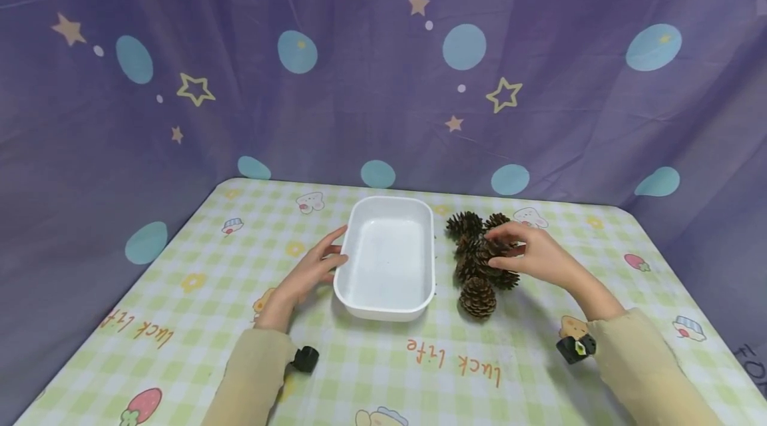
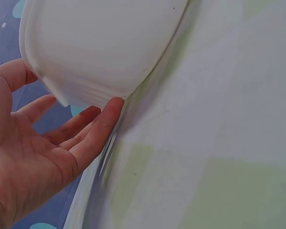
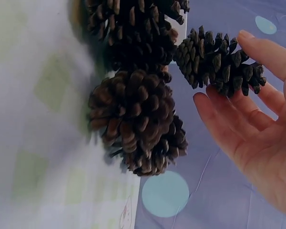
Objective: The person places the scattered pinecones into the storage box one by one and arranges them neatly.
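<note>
A white rectangular tray stands empty mid-table. My left hand lies against its left side, fingers straight, their tips touching the tray wall from below the rim. Right of the tray lies a cluster of brown pine cones, with one cone nearest me. My right hand reaches over the cluster and pinches one pine cone between thumb and fingers. Another large cone sits on the cloth just beside that hand.
The table wears a green-and-yellow checked cloth printed with cartoons and "luck life". A purple curtain with stars and blue dots closes the back and both sides. Bare cloth lies left of the tray and along the near edge.
</note>
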Demonstrator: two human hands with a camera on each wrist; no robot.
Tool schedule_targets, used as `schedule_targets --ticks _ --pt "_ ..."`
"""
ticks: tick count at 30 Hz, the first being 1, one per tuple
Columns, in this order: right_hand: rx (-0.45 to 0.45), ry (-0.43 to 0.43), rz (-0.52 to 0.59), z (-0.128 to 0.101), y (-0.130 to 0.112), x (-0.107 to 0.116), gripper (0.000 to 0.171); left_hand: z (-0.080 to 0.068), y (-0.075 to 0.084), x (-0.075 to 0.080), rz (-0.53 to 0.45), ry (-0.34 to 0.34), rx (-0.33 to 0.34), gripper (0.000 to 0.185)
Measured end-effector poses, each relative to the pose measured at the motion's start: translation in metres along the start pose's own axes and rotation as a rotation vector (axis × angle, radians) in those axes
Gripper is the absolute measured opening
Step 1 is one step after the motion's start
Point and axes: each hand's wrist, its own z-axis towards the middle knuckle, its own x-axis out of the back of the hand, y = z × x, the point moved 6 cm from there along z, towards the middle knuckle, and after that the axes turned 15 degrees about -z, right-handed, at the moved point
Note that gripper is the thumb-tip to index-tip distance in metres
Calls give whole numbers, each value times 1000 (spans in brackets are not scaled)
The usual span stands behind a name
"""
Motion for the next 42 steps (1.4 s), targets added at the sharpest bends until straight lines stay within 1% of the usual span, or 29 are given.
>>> schedule_targets --ticks 2,7,13,20,27,35,42 --pt "-1 -2 6 5 -2 0 49 0 0 0 -1 -6 -2 58" --pt "-2 -1 -23 18 -7 -3 49 0 -1 0 -5 -19 -6 59" --pt "35 12 -76 29 -14 -4 47 -1 -1 0 -11 -16 -3 58" --pt "20 -26 -31 38 -17 -4 49 -1 -2 -1 -13 -15 0 58" --pt "38 -1 -50 50 -24 -6 45 -2 -1 0 0 -5 0 57" --pt "37 -15 -44 63 -36 -8 40 -1 -3 1 -10 3 10 57" --pt "62 -6 -37 75 -43 -10 43 0 -3 0 -5 -8 1 58"
